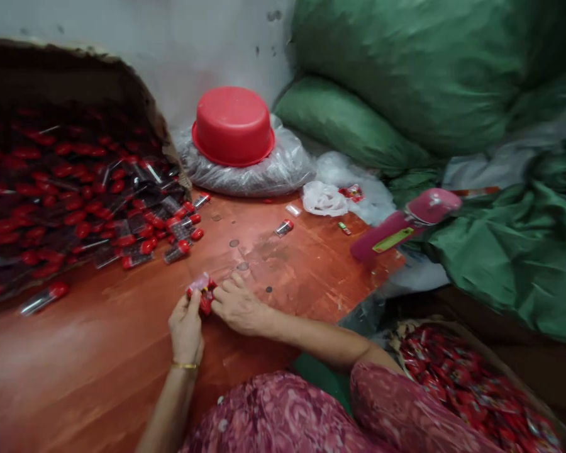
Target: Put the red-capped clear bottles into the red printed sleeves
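Observation:
Over the orange-red work surface (245, 251), a small red and clear plastic packet (205, 298) is held up between my two hands. My left hand (185, 327) wears a thin gold bangle and pinches the packet's left side between thumb and fingers. From the right, my right hand (240, 305) has its bent fingers closed at the packet's other edge. What lies inside the packet is too small to make out. Beyond my hands, a clear tube with a red cap (284, 228) lies on the surface.
A large carton (167, 145) at left spills red-capped tubes (122, 229). An upturned red basin (233, 123) rests on a filled plastic bag (255, 176). At right are a pink bottle (400, 226), green sacks (405, 69) and a container of red packets (471, 384).

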### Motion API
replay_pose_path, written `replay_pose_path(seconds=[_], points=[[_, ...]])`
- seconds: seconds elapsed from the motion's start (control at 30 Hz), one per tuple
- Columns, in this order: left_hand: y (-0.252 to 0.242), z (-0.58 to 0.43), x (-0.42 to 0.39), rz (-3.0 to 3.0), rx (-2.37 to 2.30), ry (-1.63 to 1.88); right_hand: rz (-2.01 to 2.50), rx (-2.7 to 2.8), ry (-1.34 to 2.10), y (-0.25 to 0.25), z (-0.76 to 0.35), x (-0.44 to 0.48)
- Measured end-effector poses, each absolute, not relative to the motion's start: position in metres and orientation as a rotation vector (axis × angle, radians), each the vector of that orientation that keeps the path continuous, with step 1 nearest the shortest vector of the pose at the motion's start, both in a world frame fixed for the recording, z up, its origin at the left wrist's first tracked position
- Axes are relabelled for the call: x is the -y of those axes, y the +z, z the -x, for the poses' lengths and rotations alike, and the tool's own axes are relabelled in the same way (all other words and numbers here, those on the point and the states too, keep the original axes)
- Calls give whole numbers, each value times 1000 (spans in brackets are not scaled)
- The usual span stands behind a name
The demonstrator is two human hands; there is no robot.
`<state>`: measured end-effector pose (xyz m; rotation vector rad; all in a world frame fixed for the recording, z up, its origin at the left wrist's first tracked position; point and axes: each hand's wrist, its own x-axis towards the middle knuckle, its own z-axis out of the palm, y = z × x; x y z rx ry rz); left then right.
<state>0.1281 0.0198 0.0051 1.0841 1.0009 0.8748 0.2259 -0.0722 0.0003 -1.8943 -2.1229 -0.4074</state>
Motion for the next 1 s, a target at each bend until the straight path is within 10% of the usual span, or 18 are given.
replay_pose_path(seconds=[0.2,0.57,1.0], points=[[52,-90,-91,-1063,-1025,1097,2042,1771,-266,-31,-231,111],[46,-30,-96,-2177,-1101,-7,2716,1507,-63,-6,-353,166],[40,-15,-92,-2479,-905,-294,1929,1746,-155,37,-272,-103]])
